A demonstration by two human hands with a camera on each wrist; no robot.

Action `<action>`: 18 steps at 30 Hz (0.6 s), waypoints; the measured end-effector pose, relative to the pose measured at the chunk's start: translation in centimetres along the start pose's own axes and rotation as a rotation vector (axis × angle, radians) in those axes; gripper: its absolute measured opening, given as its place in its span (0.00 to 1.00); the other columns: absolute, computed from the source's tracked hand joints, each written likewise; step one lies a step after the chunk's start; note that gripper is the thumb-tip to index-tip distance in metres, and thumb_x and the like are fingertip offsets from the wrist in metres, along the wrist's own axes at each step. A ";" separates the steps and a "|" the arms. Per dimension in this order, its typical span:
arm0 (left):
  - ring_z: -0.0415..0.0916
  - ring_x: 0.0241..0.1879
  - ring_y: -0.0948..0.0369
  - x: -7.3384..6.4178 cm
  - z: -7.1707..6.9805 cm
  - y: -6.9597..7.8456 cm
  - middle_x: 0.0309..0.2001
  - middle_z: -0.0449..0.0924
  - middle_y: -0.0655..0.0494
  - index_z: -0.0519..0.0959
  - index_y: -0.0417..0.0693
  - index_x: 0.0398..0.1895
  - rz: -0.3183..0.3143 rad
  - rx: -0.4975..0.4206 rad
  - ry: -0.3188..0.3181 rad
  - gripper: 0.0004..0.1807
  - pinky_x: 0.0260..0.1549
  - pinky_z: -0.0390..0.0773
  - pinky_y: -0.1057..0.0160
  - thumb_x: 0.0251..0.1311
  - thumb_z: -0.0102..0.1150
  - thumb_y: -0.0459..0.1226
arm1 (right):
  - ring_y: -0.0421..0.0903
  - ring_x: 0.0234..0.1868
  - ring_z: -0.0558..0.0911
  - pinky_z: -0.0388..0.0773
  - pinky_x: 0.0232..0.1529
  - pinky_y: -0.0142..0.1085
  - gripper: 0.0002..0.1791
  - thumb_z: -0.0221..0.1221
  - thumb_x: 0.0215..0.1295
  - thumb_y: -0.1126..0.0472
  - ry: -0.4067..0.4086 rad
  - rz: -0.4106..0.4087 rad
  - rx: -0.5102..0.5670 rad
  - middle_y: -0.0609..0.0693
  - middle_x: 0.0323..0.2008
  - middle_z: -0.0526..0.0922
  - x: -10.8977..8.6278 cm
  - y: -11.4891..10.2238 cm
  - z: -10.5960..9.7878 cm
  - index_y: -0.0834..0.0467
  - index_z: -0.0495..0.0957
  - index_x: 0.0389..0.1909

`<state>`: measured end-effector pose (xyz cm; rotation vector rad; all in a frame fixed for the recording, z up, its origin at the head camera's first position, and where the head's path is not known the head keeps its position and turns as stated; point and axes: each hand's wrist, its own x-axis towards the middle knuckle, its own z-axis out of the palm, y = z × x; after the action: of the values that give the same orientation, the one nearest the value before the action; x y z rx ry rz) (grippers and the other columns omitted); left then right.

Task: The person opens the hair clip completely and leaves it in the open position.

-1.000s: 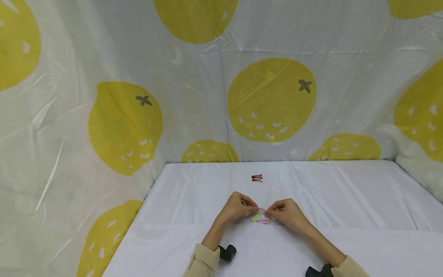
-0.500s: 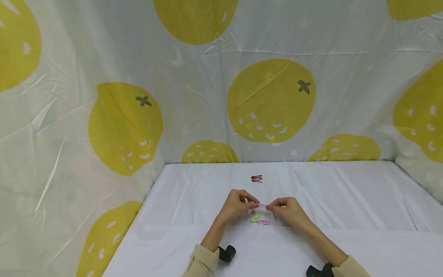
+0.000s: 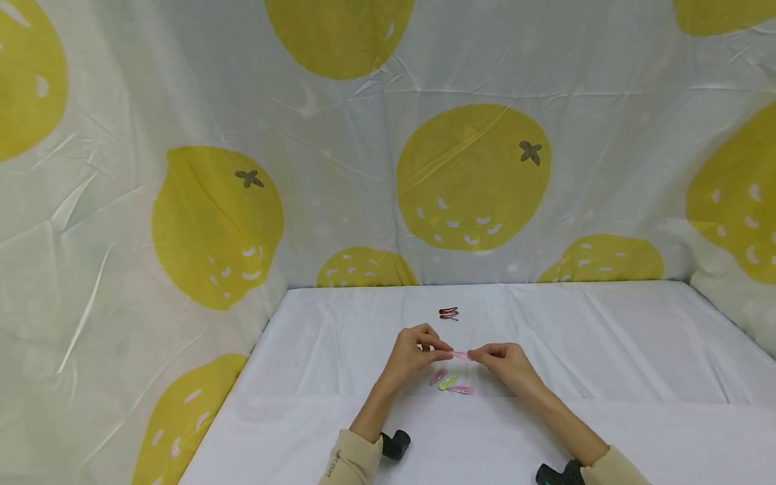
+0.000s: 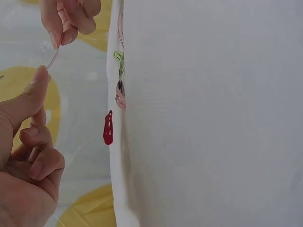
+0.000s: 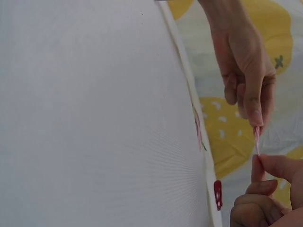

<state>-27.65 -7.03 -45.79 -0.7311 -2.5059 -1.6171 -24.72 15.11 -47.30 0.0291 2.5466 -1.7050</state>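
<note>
A pink snap hair clip [image 3: 461, 355] is stretched between my two hands, just above the table. My left hand [image 3: 409, 355] pinches one end between thumb and forefinger, and my right hand [image 3: 511, 365] pinches the other. In the right wrist view the held hair clip [image 5: 257, 140] looks like a thin pink strip seen edge-on. On the cloth below the hands lie a green hair clip [image 3: 448, 382] and two pink ones, one to its left [image 3: 438, 376] and one to its right [image 3: 461, 390].
Red hair clips [image 3: 448, 314] lie farther back on the white-covered table [image 3: 606, 350]. A lemon-patterned curtain [image 3: 339, 168] rises behind the table and along its sides. Black devices [image 3: 396, 444] sit at both wrists, beside beige sleeves.
Both hands have lifted slightly and moved away from the body with the pink hair clip between them. The clips on the cloth below are now more fully in sight.
</note>
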 end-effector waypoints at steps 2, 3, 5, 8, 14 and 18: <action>0.68 0.30 0.69 0.0 0.0 0.1 0.30 0.81 0.45 0.92 0.40 0.31 0.014 0.004 0.016 0.03 0.32 0.69 0.72 0.54 0.77 0.30 | 0.41 0.47 0.76 0.70 0.50 0.36 0.14 0.67 0.68 0.51 0.000 -0.007 0.012 0.48 0.45 0.90 0.0 0.0 0.1 0.59 0.91 0.40; 0.68 0.30 0.69 0.0 0.0 0.1 0.30 0.81 0.45 0.92 0.39 0.31 0.019 0.003 0.028 0.03 0.32 0.69 0.72 0.54 0.77 0.30 | 0.41 0.47 0.76 0.71 0.51 0.36 0.14 0.67 0.68 0.51 -0.001 -0.016 0.018 0.48 0.45 0.90 -0.1 -0.1 0.1 0.59 0.91 0.41; 0.67 0.29 0.70 0.0 0.0 0.1 0.29 0.81 0.45 0.91 0.38 0.30 0.023 -0.002 0.053 0.02 0.31 0.69 0.72 0.54 0.76 0.29 | 0.40 0.48 0.78 0.72 0.52 0.35 0.14 0.67 0.68 0.51 0.002 -0.034 0.028 0.48 0.45 0.90 -0.1 -0.1 0.1 0.58 0.91 0.42; 0.66 0.28 0.70 0.0 0.0 0.1 0.29 0.81 0.44 0.91 0.37 0.30 0.015 -0.008 0.077 0.02 0.29 0.68 0.73 0.53 0.76 0.28 | 0.39 0.46 0.80 0.74 0.51 0.33 0.15 0.69 0.66 0.50 -0.007 -0.068 0.056 0.48 0.44 0.90 -0.3 -0.1 0.0 0.56 0.90 0.44; 0.67 0.27 0.68 0.1 -0.2 0.0 0.29 0.81 0.44 0.91 0.39 0.29 0.003 -0.029 0.091 0.03 0.28 0.69 0.74 0.53 0.77 0.30 | 0.44 0.36 0.87 0.79 0.42 0.28 0.13 0.73 0.62 0.53 0.007 -0.210 0.106 0.49 0.36 0.88 -0.2 0.3 0.0 0.55 0.91 0.44; 0.68 0.28 0.66 0.0 -0.2 0.0 0.30 0.83 0.43 0.91 0.40 0.29 0.001 -0.050 0.097 0.03 0.29 0.69 0.74 0.53 0.77 0.31 | 0.43 0.36 0.89 0.81 0.42 0.27 0.10 0.72 0.63 0.56 0.036 -0.332 0.093 0.50 0.37 0.91 0.1 0.6 0.1 0.56 0.91 0.42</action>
<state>-27.72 -7.17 -45.74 -0.6419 -2.4062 -1.6782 -24.79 15.26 -47.85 -0.3810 2.6116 -1.9476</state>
